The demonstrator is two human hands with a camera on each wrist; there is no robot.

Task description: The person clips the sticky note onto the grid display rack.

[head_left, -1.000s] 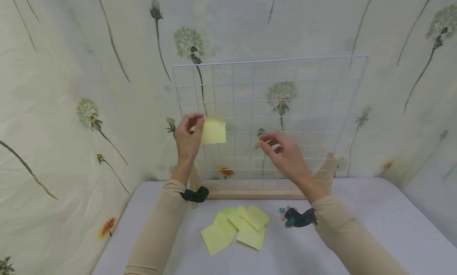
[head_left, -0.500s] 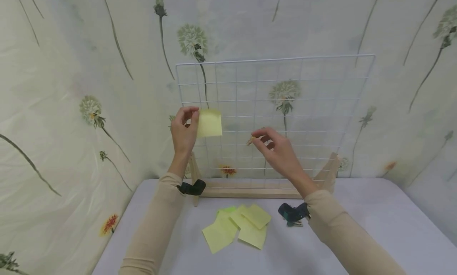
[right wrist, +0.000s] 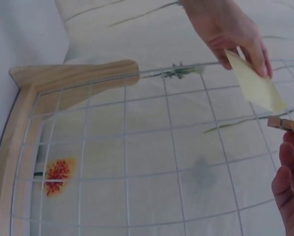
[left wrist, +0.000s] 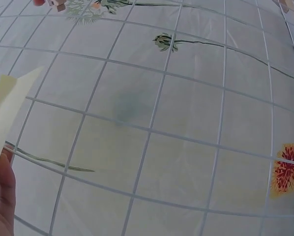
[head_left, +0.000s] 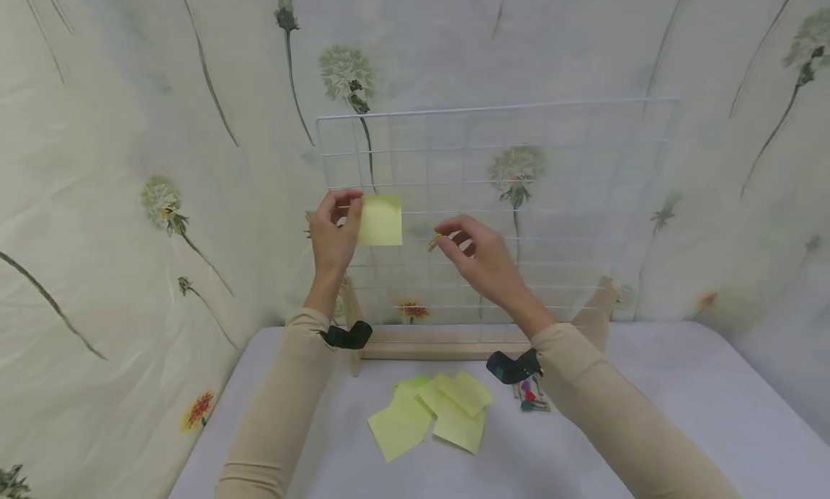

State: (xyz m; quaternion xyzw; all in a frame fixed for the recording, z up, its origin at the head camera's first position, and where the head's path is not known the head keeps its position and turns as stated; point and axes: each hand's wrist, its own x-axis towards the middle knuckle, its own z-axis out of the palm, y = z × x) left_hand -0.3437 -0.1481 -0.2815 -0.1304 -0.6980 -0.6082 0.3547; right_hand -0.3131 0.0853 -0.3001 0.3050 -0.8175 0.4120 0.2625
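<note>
Pinching a yellow note (head_left: 381, 221), the left hand (head_left: 333, 231) is near the right hand (head_left: 481, 260), which pinches a wooden clothespin (right wrist: 275, 122); behind both grips stands a wire grid (left wrist: 150, 130).

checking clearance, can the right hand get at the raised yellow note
Likely yes: the right hand, pinching a clothespin, is close to the yellow note, and nothing visible stands between them.
</note>
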